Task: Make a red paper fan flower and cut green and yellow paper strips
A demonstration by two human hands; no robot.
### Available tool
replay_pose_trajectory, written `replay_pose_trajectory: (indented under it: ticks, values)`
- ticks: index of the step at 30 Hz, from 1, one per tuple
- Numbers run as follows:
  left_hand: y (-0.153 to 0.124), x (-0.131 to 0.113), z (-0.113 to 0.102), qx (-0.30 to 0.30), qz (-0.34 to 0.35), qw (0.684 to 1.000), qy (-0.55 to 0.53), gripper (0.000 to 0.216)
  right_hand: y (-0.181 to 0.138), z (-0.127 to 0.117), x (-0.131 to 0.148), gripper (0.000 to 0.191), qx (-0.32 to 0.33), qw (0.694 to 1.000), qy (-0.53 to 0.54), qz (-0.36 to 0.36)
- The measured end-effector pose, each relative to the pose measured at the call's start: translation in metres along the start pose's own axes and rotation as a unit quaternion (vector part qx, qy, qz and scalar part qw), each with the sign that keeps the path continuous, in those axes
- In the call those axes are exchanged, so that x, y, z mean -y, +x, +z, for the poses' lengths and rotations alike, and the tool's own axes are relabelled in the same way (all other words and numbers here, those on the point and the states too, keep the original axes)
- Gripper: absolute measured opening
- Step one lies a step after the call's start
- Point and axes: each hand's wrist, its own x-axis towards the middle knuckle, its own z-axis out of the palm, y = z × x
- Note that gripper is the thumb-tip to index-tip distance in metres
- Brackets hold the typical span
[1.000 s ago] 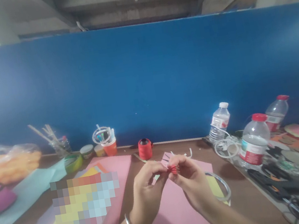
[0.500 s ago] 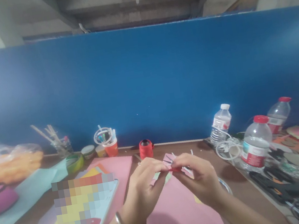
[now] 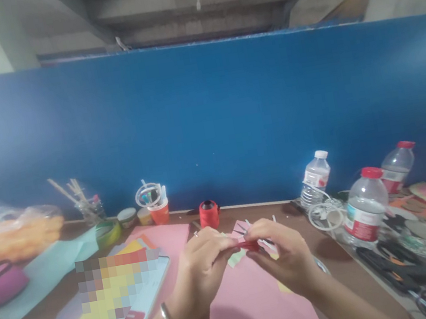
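Observation:
My left hand and my right hand meet in front of me, above a sheet of pink paper on the table. Between their fingertips is a small red piece of folded paper, pinched from both sides and partly covered by the fingers. Just under and behind the hands, a pale green scrap and some thin white and dark strips lie on the pink sheet. A yellow scrap shows beside my right wrist.
On the left are a phone, partly blurred out, coloured papers and a purple basket. Along the back stand an orange cup of pens and a red roll-like object. Several bottles, one red-capped, and cables crowd the right.
The red paper is turned so that more of its face shows between my fingers. Both hands stay in nearly the same place, with a slight shift of the fingertips.

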Motion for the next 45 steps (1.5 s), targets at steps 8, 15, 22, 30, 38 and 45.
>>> replay_pose_trajectory:
  ticks: [8, 15, 22, 30, 38, 45]
  values:
    - [0.003, -0.008, -0.004, 0.069, 0.040, 0.996, 0.037, 0.017, -0.001, -0.002, 0.004, 0.013, 0.015, 0.999, -0.018, -0.039]
    - [0.005, -0.008, -0.001, 0.086, 0.004, 0.996, 0.033, 0.016, -0.004, -0.003, -0.003, 0.012, 0.014, 0.999, -0.026, -0.033]
    - [-0.013, 0.015, 0.027, 0.098, -0.260, 0.960, -0.044, 0.016, -0.007, 0.012, -0.038, 0.006, 0.072, 0.969, 0.110, 0.208]
    - [-0.056, 0.055, 0.054, 0.051, -0.424, 0.888, -0.171, 0.018, -0.041, 0.051, -0.076, 0.042, -0.013, 0.915, 0.244, 0.320]
    - [-0.066, 0.060, 0.058, 0.016, -0.483, 0.840, -0.249, 0.021, -0.059, 0.062, -0.087, 0.026, -0.087, 0.899, 0.254, 0.346]
    - [-0.064, 0.058, 0.055, -0.016, -0.453, 0.855, -0.252, 0.017, -0.059, 0.063, -0.085, 0.023, -0.134, 0.875, 0.276, 0.373]
